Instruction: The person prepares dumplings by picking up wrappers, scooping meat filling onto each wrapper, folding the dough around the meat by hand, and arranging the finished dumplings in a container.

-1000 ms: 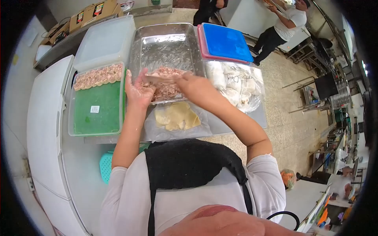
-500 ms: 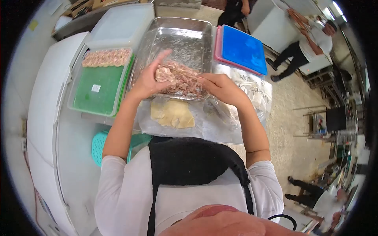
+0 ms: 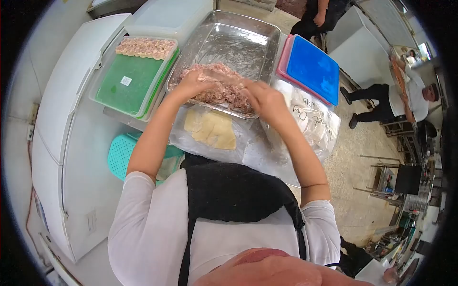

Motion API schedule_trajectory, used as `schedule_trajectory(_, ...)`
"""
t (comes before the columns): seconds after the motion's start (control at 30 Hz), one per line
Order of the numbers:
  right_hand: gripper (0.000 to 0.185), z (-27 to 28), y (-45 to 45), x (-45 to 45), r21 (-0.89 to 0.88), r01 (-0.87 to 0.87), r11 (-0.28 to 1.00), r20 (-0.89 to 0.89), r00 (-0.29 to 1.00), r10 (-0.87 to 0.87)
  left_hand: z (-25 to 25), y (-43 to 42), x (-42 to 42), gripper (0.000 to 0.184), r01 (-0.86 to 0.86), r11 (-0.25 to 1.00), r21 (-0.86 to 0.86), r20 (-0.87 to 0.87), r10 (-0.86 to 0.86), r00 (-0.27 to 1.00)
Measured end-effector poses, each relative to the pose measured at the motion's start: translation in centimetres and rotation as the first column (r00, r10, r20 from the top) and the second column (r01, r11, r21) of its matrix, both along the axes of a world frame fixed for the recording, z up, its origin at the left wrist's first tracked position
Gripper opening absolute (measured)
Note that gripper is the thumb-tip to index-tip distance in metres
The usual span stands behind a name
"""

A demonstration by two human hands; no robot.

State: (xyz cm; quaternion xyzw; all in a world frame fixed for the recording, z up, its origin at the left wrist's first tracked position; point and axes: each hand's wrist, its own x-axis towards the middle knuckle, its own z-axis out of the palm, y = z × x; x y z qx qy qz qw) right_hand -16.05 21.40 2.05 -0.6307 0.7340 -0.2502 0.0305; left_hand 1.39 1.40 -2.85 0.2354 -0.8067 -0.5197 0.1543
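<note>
A metal tray [image 3: 253, 38] holds a mound of ground meat [image 3: 222, 95] along its near side. My left hand [image 3: 191, 87] is curled over the mound's left part; what lies in its fingers is hidden. At the right end of the meat, my right hand [image 3: 264, 97] is closed, its fingertips blurred. A thin stick [image 3: 223, 76], smeared by motion, seems to run from it toward my left hand. Pale yellow dough wrappers [image 3: 210, 128] lie on a plastic bag [image 3: 183, 138] just in front of the tray.
On the left, a green-bottomed container [image 3: 121, 86] has rows of filled dumplings [image 3: 145, 47] at its far end. A blue lid [image 3: 312, 69] and marked plastic bags [image 3: 312, 117] sit at right. Below left is a turquoise basket [image 3: 119, 152]. Other people [image 3: 405, 95] stand beyond.
My left hand has turned from upright with spread fingers, cupping a meat-filled dumpling, to curled down over the meat. My right hand stays at the tray's right. The view has shifted.
</note>
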Motion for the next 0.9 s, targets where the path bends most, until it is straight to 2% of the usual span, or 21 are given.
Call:
schedule_trajectory(0.07,0.027,-4.0,-0.6,0.3,-0.002,-0.066,0.998,0.023,0.998,0.066,-1.3,-0.4,0.2,0.057,0.034,0.999,0.035,0.015,-0.035,0.999)
schedule_trajectory(0.1,0.027,-5.9,-0.7,-0.5,0.002,-0.064,0.998,0.028,0.998,0.064,-2.4,-0.8,0.3,0.061,0.057,0.992,-0.11,0.063,-0.051,0.997)
schedule_trajectory(0.13,0.027,-7.6,-0.8,-2.3,0.109,-0.006,0.994,-0.066,0.998,0.013,-2.9,-1.0,0.4,0.066,0.08,0.964,-0.255,0.104,-0.055,0.993)
schedule_trajectory(0.17,0.027,-8.2,-0.9,-3.7,0.205,0.061,0.977,-0.165,0.986,-0.027,-1.6,-0.5,0.9,0.066,0.074,0.963,-0.259,0.1,-0.049,0.994)
schedule_trajectory(0.23,0.028,-5.1,0.3,-3.7,0.214,0.059,0.975,-0.148,0.989,-0.027,3.0,1.4,2.3,0.069,-0.009,0.994,0.106,0.219,-0.014,0.976)
schedule_trajectory(0.27,0.03,-3.7,0.8,-3.7,0.256,0.064,0.965,-0.004,0.998,-0.065,3.9,1.5,2.5,0.069,-0.001,0.994,0.112,0.222,-0.024,0.975)
schedule_trajectory(0.3,0.032,-2.3,1.3,-3.4,0.297,0.065,0.953,0.135,0.985,-0.109,4.7,1.5,2.5,0.067,0.071,0.997,-0.021,0.101,-0.069,0.993)
schedule_trajectory(0.33,0.033,-1.1,1.7,-2.8,0.228,0.056,0.972,0.309,0.942,-0.127,4.9,1.6,2.6,0.065,0.12,0.98,-0.162,-0.02,-0.124,0.992)
schedule_trajectory(0.37,0.033,-0.2,1.9,-2.0,0.229,0.058,0.972,0.302,0.945,-0.128,4.7,1.5,2.6,0.065,0.119,0.98,-0.161,-0.027,-0.125,0.992)
schedule_trajectory(0.43,0.035,0.8,1.5,0.3,-0.04,-0.167,0.985,0.583,0.797,0.159,4.3,1.0,2.4,0.057,0.107,0.913,-0.394,-0.085,-0.152,0.985)
schedule_trajectory(0.47,0.035,0.5,0.9,1.3,-0.04,-0.161,0.986,0.58,0.8,0.154,4.3,0.4,2.4,0.057,0.111,0.912,-0.395,-0.089,-0.158,0.983)
schedule_trajectory(0.53,0.029,-0.4,0.0,3.0,-0.016,-0.201,0.979,0.434,0.881,0.188,4.5,-0.5,2.2,0.05,0.289,0.854,-0.433,-0.069,-0.351,0.934)
schedule_trajectory(0.57,0.029,0.2,0.0,2.9,-0.013,-0.193,0.981,0.429,0.885,0.18,4.6,-0.6,2.5,0.05,0.294,0.852,-0.434,-0.075,-0.359,0.93)
schedule_trajectory(0.63,0.028,3.0,-0.3,2.6,0.125,-0.061,0.99,0.081,0.995,0.051,5.6,-0.5,3.6,0.047,0.218,0.9,-0.377,0.006,-0.233,0.972)
schedule_trajectory(0.67,0.026,4.1,0.0,3.7,0.097,0.026,0.995,0.012,1.0,-0.028,4.6,-1.4,3.6,0.047,0.22,0.899,-0.379,0.002,-0.238,0.971)
schedule_trajectory(0.7,0.026,4.2,-0.1,4.8,0.097,0.03,0.995,0.006,1.0,-0.031,3.9,-2.1,3.4,0.048,0.199,0.923,-0.33,-0.012,-0.215,0.976)
schedule_trajectory(0.77,0.027,3.7,-0.8,7.4,-0.048,0.028,0.998,-0.036,0.999,-0.03,2.8,-3.5,3.7,0.049,0.184,0.944,-0.273,-0.028,-0.199,0.98)
schedule_trajectory(0.83,0.026,3.9,-1.9,8.3,0.013,0.059,0.998,-0.072,0.996,-0.058,6.3,-3.6,4.8,0.055,0.36,0.909,-0.21,0.112,-0.344,0.932)
schedule_trajectory(0.87,0.026,5.4,-2.1,8.4,0.074,0.088,0.993,-0.096,0.992,-0.081,5.4,-4.2,5.3,0.055,0.363,0.907,-0.214,0.108,-0.347,0.932)
schedule_trajectory(0.9,0.025,6.5,-2.3,8.3,0.134,0.118,0.984,-0.121,0.987,-0.102,4.6,-4.6,6.0,0.055,0.283,0.924,-0.256,-0.012,-0.296,0.955)
